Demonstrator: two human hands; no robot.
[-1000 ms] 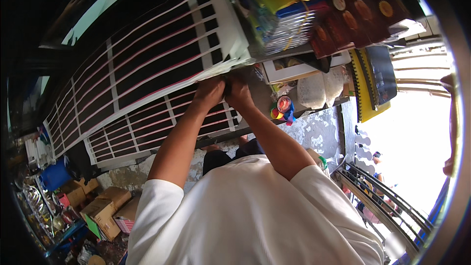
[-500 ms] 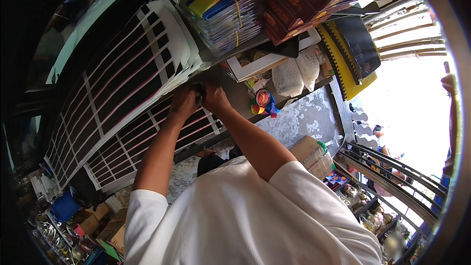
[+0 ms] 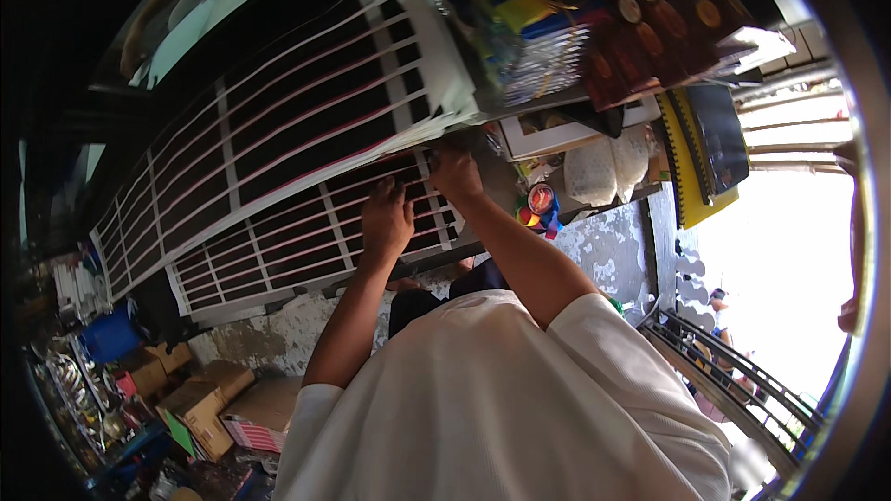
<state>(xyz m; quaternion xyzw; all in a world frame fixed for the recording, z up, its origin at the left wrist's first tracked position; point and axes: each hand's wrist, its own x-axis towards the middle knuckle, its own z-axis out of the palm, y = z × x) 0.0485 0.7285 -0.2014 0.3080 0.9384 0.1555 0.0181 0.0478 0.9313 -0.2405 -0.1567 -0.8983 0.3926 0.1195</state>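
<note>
Left hand (image 3: 388, 221) over lower striped sheet (image 3: 288, 239), left of frame's centre, fingers slightly spread. Right hand (image 3: 456, 174) curled near right end of upper striped stack (image 3: 302, 109), upper left; cannot tell whether pinching anything.

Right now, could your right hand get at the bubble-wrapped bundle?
Probably yes: the bubble-wrapped bundle has its front uncovered, to the right of the right hand, though a round multicoloured item sits partly between them.
</note>
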